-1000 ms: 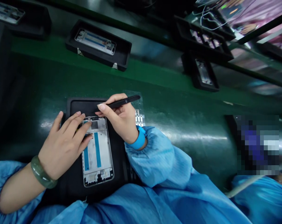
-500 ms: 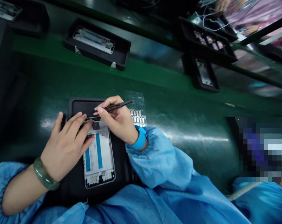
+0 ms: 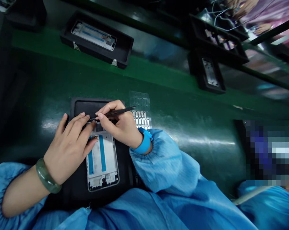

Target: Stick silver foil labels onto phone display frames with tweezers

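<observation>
A phone frame point(image 3: 109, 153) with two blue strips lies in a black tray point(image 3: 74, 107), in front of my body. My left hand point(image 3: 68, 143) grips its upper left part, fingers bent over the top edge and thumb on the inner face. By the thumb tip shows a small brownish piece, mostly hidden. Black tweezers point(image 3: 122, 111) are pinched in my right hand point(image 3: 122, 126) at the frame's top edge. Their tips are covered by my fingers, so I cannot tell whether they hold anything. Just right of that hand lies a clear sheet point(image 3: 141, 100) bearing rows of small silvery pieces point(image 3: 142, 121).
Another phone frame point(image 3: 94, 35) sits in a black box point(image 3: 125, 54) beyond my hands. Farther right stand a smaller black box point(image 3: 212, 88) with a phone part and a longer tray point(image 3: 240, 57). A co-worker's hands point(image 3: 246, 8) are at the upper right. The tabletop point(image 3: 182, 111) is green.
The view has shifted slightly. My right hand and the tweezers have moved a little at the frame's top edge, the tweezers now lying flatter. My left hand keeps its place on the frame.
</observation>
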Demonstrator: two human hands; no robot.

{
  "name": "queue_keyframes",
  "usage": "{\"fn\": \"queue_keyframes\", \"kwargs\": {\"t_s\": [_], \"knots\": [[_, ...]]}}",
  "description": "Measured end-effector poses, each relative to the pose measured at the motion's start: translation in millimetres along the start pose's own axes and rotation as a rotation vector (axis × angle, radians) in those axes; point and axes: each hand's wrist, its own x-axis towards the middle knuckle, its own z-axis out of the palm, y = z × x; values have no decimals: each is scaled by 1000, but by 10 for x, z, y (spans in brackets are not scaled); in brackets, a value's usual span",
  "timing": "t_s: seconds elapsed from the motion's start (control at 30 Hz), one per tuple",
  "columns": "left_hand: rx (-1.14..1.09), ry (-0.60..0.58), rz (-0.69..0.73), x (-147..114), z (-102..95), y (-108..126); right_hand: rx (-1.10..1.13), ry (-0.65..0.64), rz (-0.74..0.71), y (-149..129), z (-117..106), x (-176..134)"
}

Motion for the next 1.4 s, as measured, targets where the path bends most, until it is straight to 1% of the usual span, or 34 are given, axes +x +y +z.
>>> {"fn": "queue_keyframes", "kwargs": {"t_s": [0.2, 0.4, 0.67, 1.1, 1.4], "knots": [[5, -6, -6, 8, -8, 35, -26, -3, 14, -13, 11, 17], [22, 19, 1, 7, -4, 67, -58, 7, -45, -1, 13, 14], [8, 12, -2, 11, 8, 46, -226, 30, -101, -15, 42, 6], [37, -14, -7, 22, -12, 60, -240, 43, -155, 10, 64, -4], [13, -1, -14, 37, -25, 73, -329, 55, -213, 13, 65, 9]]}}
